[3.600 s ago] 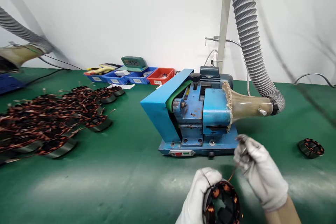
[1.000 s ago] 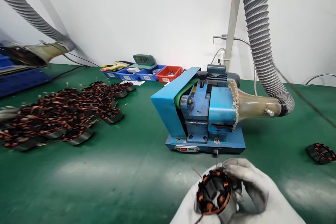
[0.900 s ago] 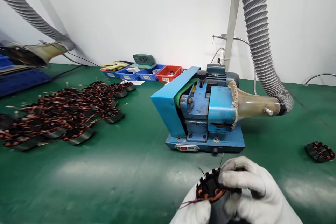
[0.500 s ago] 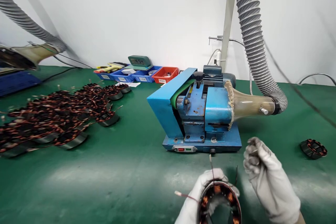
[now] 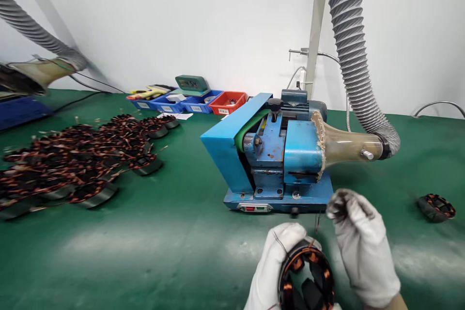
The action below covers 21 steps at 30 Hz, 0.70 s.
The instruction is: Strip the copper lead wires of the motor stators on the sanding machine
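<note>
Low in view, right of centre, over green table (image 5: 163, 252) and in front of blue machine (image 5: 271, 155): copper-wound ring (image 5: 311, 293). Clasped in gloved left hand (image 5: 269, 264), wrapped round its outer wall. Open face turned up toward the camera, a little tilted; central axis running roughly along the line of sight. Round in outline, cut by the bottom edge of view. From the rim: first wire lead (image 5: 280, 241), lying across left glove; second wire lead (image 5: 317, 226), pointing up toward machine base.

Just beside that second lead: gloved right hand (image 5: 363, 247), curled in, dark and blurred at the fingertips. Cannot tell how tightly closed, or whether gripping any wire.

Writing: 4:54 on green clock (image 5: 191, 84). White labels on blue bins (image 5: 196, 105) and red bin (image 5: 222, 103), too small to read. Red and green buttons on switch plate (image 5: 254, 208).
</note>
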Motion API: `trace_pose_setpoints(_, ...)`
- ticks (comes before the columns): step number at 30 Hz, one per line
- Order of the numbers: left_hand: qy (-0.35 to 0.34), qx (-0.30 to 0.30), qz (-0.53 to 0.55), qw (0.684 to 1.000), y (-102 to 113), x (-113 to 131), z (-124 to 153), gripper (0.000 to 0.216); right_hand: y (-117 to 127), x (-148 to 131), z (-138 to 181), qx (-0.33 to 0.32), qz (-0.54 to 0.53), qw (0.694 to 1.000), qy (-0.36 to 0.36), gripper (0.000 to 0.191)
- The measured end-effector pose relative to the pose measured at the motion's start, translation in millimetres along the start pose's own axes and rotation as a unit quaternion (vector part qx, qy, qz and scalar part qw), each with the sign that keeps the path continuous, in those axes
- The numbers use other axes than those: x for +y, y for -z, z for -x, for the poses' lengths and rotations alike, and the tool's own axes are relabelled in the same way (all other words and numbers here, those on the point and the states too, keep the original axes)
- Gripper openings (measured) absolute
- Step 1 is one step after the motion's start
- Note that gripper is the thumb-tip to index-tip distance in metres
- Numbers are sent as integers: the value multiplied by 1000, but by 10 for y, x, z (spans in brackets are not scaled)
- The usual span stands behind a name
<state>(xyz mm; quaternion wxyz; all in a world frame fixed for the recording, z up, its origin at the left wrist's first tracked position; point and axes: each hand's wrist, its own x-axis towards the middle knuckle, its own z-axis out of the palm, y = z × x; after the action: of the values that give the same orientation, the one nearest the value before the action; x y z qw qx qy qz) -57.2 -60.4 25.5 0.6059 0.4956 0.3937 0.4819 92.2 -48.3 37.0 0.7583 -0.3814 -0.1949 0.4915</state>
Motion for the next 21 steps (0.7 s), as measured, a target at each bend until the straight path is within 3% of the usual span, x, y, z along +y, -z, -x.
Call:
trace_pose_setpoints(2,17,23,31,999,-23,-67,-58,47,14,62,80,-83,112,990,4,19)
trace_pose_setpoints(4,24,43,49,998,-55,-161,-146,32,-15,125,145,-137,199,970,-7,21)
trace_pose_setpoints(6,27,60,60,996,-96,-256,-251,30,-67,184,147,-123,247,961,-6,20)
trace_pose_setpoints(9,28,70,66,995,-160,-329,-424,54,-127,281,27,-78,267,960,-21,25)
trace_pose_setpoints(11,43,71,75,994,-198,-309,-545,58,-137,349,-84,-68,262,962,-30,27)
trace_pose_setpoints(21,28,63,8,998,-269,-111,-848,52,-122,418,-274,-19,267,964,-6,33)
